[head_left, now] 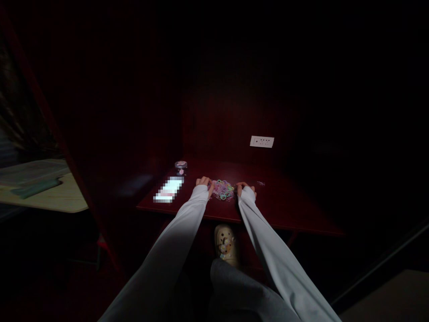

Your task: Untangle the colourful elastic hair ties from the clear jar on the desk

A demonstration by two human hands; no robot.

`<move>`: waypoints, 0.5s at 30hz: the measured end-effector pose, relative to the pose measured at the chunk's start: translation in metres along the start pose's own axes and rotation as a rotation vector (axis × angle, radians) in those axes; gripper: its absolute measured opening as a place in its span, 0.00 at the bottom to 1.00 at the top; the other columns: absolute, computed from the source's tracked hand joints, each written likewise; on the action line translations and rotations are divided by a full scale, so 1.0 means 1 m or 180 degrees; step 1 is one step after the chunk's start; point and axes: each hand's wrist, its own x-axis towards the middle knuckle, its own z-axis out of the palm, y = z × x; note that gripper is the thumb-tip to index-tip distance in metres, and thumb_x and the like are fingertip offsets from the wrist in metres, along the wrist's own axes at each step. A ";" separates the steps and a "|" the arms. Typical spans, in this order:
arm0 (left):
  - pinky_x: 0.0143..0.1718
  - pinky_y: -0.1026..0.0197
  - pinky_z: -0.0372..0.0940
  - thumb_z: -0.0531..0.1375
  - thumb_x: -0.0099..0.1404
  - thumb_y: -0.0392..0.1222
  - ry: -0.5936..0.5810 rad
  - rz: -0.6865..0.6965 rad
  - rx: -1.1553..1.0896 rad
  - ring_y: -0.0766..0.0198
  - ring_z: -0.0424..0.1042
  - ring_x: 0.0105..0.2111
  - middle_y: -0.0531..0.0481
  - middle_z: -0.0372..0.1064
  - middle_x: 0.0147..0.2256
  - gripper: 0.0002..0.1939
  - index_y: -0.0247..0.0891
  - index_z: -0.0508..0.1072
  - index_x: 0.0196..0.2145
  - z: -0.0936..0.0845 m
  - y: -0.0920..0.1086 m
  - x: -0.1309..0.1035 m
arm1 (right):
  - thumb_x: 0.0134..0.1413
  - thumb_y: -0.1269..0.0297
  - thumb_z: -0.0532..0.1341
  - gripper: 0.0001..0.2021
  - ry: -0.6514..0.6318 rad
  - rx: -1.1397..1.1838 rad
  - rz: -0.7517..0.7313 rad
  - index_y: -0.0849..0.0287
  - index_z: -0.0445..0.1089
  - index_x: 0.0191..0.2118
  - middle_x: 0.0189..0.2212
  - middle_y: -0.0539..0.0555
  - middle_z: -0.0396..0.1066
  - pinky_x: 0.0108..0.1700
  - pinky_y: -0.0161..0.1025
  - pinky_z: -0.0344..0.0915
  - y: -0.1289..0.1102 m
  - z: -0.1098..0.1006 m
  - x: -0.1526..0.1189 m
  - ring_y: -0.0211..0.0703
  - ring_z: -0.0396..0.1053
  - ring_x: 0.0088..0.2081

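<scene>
A loose pile of small pastel rings that look like rubber hair ties [221,189] lies on the dark red tabletop [214,211]. At its left edge is my left hand [203,182], fingers curled and tips against the rings. My right hand [247,188] rests just right of the pile, with thumb and forefinger drawn together in a pinch. Whatever either hand holds is too small to make out. Farther right, a few similar rings [261,183] lie apart from the pile.
A lit, blurred-out phone-like screen [168,189] lies left of my hands, with a small clear round container [181,168] behind it. A white socket panel [262,141] is on the back wall. Below the front edge shows a beige clog [225,243]. Another light table [63,197] stands far left.
</scene>
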 end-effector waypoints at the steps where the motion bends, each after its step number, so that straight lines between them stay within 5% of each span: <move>1: 0.55 0.55 0.66 0.59 0.71 0.36 0.0005 0.0029 -0.0023 0.54 0.68 0.48 0.45 0.74 0.44 0.06 0.42 0.73 0.35 0.000 0.000 0.001 | 0.63 0.62 0.57 0.14 -0.0027 0.0038 -0.0007 0.53 0.82 0.43 0.40 0.57 0.73 0.60 0.46 0.59 -0.001 0.001 0.000 0.52 0.67 0.51; 10: 0.60 0.54 0.67 0.49 0.77 0.37 -0.0114 0.0015 -0.0589 0.57 0.74 0.49 0.45 0.75 0.44 0.16 0.42 0.75 0.37 0.001 -0.008 0.012 | 0.57 0.65 0.58 0.13 -0.0281 0.0941 -0.0791 0.51 0.82 0.37 0.38 0.53 0.72 0.53 0.39 0.67 0.003 0.020 0.005 0.45 0.69 0.44; 15: 0.62 0.55 0.66 0.50 0.77 0.40 -0.0342 0.0116 -0.0477 0.58 0.72 0.51 0.48 0.76 0.48 0.15 0.44 0.78 0.44 -0.007 -0.001 0.007 | 0.58 0.65 0.58 0.15 -0.0534 0.1018 -0.1407 0.49 0.83 0.44 0.37 0.52 0.74 0.52 0.39 0.69 0.002 0.022 0.000 0.44 0.69 0.42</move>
